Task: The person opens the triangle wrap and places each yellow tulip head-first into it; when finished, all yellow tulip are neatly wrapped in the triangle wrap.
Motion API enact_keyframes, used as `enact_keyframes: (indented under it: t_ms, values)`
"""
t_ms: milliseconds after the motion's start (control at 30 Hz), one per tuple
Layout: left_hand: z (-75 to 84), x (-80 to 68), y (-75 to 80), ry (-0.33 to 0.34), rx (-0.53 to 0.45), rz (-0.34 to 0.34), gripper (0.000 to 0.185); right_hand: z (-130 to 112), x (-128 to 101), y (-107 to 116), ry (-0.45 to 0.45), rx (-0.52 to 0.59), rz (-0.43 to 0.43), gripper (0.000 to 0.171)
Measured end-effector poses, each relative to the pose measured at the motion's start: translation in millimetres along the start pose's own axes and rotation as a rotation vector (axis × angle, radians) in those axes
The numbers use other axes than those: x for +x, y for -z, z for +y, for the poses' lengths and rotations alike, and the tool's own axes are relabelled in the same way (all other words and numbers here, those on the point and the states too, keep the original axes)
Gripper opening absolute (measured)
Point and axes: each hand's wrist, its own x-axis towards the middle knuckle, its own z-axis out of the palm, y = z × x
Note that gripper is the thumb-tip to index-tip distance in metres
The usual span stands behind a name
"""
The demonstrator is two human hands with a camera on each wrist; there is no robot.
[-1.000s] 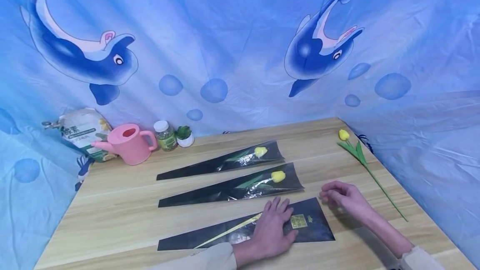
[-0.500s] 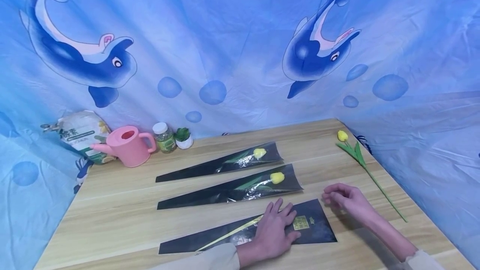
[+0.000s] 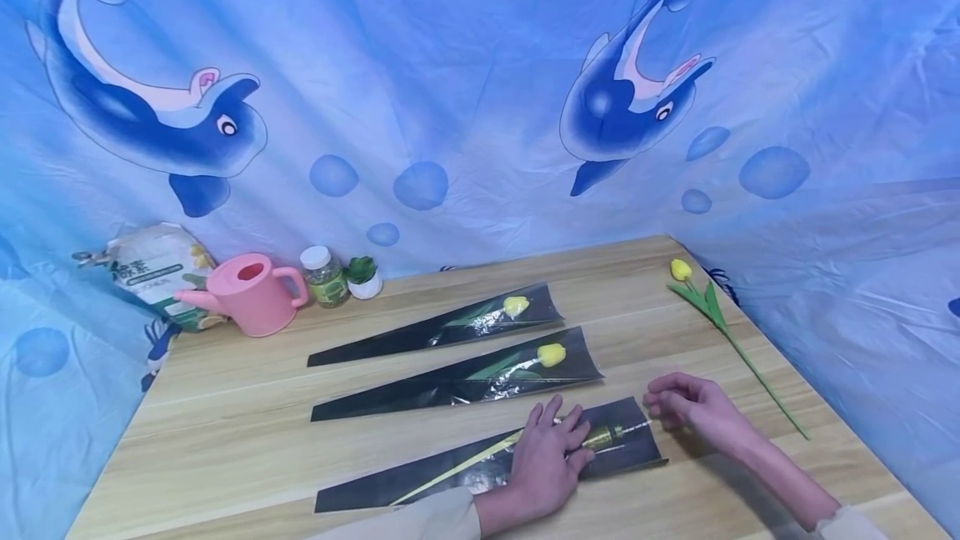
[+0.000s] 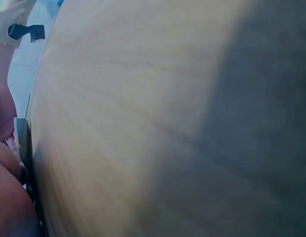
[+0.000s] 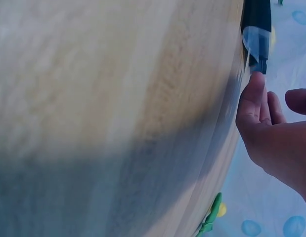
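In the head view, a black flower sleeve [image 3: 405,470] with a yellow stripe and a gold print lies nearest the person. My left hand [image 3: 542,458] presses across its middle, fingers spread. At the wide right end, my right hand [image 3: 697,411] pinches the corner edge with thumb and finger. That end is curved, its lower edge raised. The right wrist view shows clear film [image 5: 252,42] standing off the dark sleeve near the right fingertips [image 5: 257,79]. A loose yellow tulip [image 3: 720,319] with green leaves lies right of the right hand.
Two black sleeves, a middle one [image 3: 360,407] and a far one [image 3: 360,352], each hold a yellow tulip. A pink watering can [image 3: 258,302], a white-lidded jar [image 3: 327,282], a small potted plant [image 3: 364,280] and a printed bag [image 3: 153,273] stand at the back left.
The near sleeve's wide end has gone from flat to curved, with its lower right edge lifted. My right fingertips have come onto its corner; my left hand has stayed on it.
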Motion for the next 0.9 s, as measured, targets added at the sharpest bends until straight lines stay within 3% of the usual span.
enact_keyframes:
  t_ms: [367, 600, 900]
  values:
    - [-0.6, 1.7, -0.4, 0.048, -0.202, 0.141, 0.029, 1, -3, -2, 0.013, -0.021, -0.043, 0.034]
    - [-4.3, 4.2, -1.9, -0.036, -0.239, 0.233, 0.029, 3, -2, -3, 0.037, -0.101, -0.026, 0.038]
    - [-11.0, 5.5, -1.2, -0.103, -0.371, 0.265, 0.024, 5, 0, -6, 0.076, -0.195, 0.032, 0.028]
